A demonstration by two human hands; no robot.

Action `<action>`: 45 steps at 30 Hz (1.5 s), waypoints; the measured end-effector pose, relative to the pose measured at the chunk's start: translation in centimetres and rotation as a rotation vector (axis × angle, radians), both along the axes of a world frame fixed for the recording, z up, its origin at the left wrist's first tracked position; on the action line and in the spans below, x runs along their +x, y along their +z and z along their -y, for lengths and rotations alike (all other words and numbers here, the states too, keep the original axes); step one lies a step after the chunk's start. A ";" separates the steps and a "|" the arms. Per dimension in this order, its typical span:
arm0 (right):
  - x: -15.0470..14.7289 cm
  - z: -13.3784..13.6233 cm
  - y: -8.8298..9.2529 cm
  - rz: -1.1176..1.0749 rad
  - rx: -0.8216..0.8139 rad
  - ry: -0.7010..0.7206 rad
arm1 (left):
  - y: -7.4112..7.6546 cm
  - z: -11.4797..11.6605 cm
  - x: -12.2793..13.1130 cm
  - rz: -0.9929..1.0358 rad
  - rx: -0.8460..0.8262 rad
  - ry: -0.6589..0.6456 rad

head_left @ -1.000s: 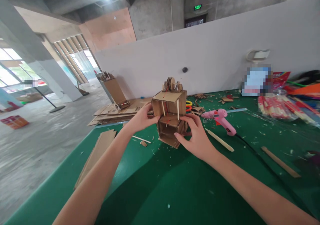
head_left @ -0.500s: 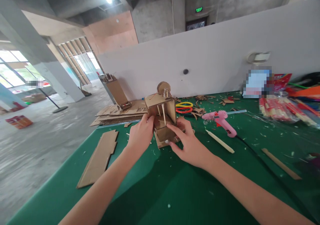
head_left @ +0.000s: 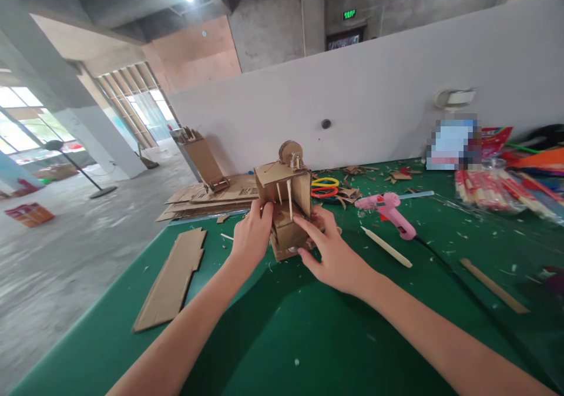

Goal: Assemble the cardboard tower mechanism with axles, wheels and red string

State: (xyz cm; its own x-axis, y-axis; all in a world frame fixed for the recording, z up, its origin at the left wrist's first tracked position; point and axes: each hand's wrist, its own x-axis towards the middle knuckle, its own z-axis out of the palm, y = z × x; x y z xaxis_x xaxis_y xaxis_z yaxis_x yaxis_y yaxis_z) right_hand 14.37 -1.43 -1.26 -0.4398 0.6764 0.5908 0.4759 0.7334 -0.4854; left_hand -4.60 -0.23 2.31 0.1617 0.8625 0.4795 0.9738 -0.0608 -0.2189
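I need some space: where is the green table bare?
Between both forearms, before boxy brown cardboard structure, except white specks; also left, nearer than flat brown cardboard. Crowded: right, around pink glue gun and red-white plastic packets.

My remote feed gave me brown on the cardboard model, deep green on the worktop, flecked with a pale scrap or more, pink on the glue gun, pale grey across the partition.

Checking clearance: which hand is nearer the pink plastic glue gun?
Right. The right hand sits left of the glue gun, apart from it; the left hand is farther left, at the left side of the brown boxy cardboard structure.
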 end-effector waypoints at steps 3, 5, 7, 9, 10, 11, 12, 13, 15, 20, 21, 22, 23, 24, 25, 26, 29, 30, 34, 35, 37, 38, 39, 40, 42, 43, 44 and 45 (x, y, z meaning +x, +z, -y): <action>0.1 -0.1 0.0 0.001 -0.008 -0.020 | -0.7 -0.1 -0.2 0.140 0.045 -0.073; 0.2 -0.3 -0.1 -0.011 -0.022 -0.042 | -1.2 -0.4 -0.3 0.325 0.100 -0.158; 0.3 -0.8 -0.2 -0.040 -0.033 -0.082 | -1.8 -0.9 -0.4 0.607 0.151 -0.266; 0.4 -1.2 -0.4 -0.063 -0.030 -0.131 | -2.3 -1.6 -0.7 0.917 0.148 -0.354; 0.4 -1.4 -0.4 -0.066 -0.027 -0.156 | -2.5 -1.9 -0.9 1.030 0.104 -0.383; 0.4 -1.5 -0.5 -0.061 -0.023 -0.178 | -2.7 -2.2 -1.0 1.102 0.043 -0.403; 0.4 -1.5 -0.5 -0.046 -0.018 -0.197 | -2.8 -2.4 -1.2 1.139 -0.018 -0.413; 0.3 -1.4 -0.5 -0.022 -0.012 -0.213 | -2.8 -2.6 -1.3 1.149 -0.072 -0.420; 0.1 -1.2 -0.5 0.043 0.009 -0.245 | -2.8 -2.6 -1.4 1.136 -0.117 -0.424; -0.3 -0.8 -0.4 0.140 0.086 -0.319 | -3.1 -2.2 -1.0 1.137 -0.039 -0.449; -0.3 -0.8 -0.4 0.144 0.105 -0.321 | -3.2 -2.2 -1.0 1.128 -0.033 -0.449; -0.2 -0.8 -0.3 0.144 0.128 -0.321 | -3.3 -2.2 -1.0 1.113 -0.030 -0.443; -0.1 -0.9 -0.3 0.142 0.155 -0.320 | -3.4 -2.2 -1.0 1.095 -0.026 -0.430; 0.1 -0.9 -0.2 0.137 0.186 -0.318 | -3.4 -2.1 -1.1 1.077 -0.025 -0.416; 0.2 -0.9 -0.2 0.131 0.215 -0.316 | -3.4 -2.1 -1.2 1.059 -0.027 -0.404; 0.3 -1.0 -0.1 0.126 0.240 -0.312 | -3.4 -2.1 -1.2 1.042 -0.028 -0.393; 0.7 -1.1 0.3 0.151 0.288 -0.282 | -3.3 -1.8 -1.1 1.002 -0.027 -0.388; 0.8 -1.1 0.4 0.177 0.301 -0.269 | -3.3 -1.7 -0.9 0.992 -0.022 -0.392; 0.9 -1.1 0.9 0.291 0.350 -0.239 | -3.1 -1.2 -0.3 0.926 -0.006 -0.381; 1.0 -1.0 1.0 0.303 0.364 -0.242 | -3.0 -1.1 -0.1 0.904 -0.009 -0.372; 1.1 -1.0 1.2 0.304 0.395 -0.262 | -2.9 -0.8 0.1 0.859 -0.017 -0.350; 1.1 -1.0 1.3 0.300 0.412 -0.269 | -2.8 -0.7 0.1 0.838 -0.021 -0.340; 1.2 -1.0 1.4 0.296 0.428 -0.276 | -2.8 -0.6 0.2 0.820 -0.024 -0.334; 1.2 -1.0 1.4 0.291 0.441 -0.281 | -2.7 -0.5 0.2 0.808 -0.027 -0.335; 1.3 -1.0 1.5 0.280 0.459 -0.286 | -2.7 -0.4 0.2 0.801 -0.033 -0.350; 1.3 -1.1 1.5 0.275 0.464 -0.287 | -2.7 -0.4 0.3 0.804 -0.034 -0.358; 1.3 -1.1 1.5 0.272 0.467 -0.289 | -2.7 -0.4 0.3 0.811 -0.034 -0.365; 1.4 -1.1 1.6 0.270 0.468 -0.289 | -2.8 -0.4 0.3 0.820 -0.035 -0.369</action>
State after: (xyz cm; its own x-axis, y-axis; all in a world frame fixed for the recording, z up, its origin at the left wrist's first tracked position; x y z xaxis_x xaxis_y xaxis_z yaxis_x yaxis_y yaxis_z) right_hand 15.75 -0.30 0.29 -0.4529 0.4858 0.7476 0.7484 0.6628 0.0228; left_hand -4.28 0.14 -0.44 0.0496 0.8400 0.5404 0.7405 -0.3939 0.5444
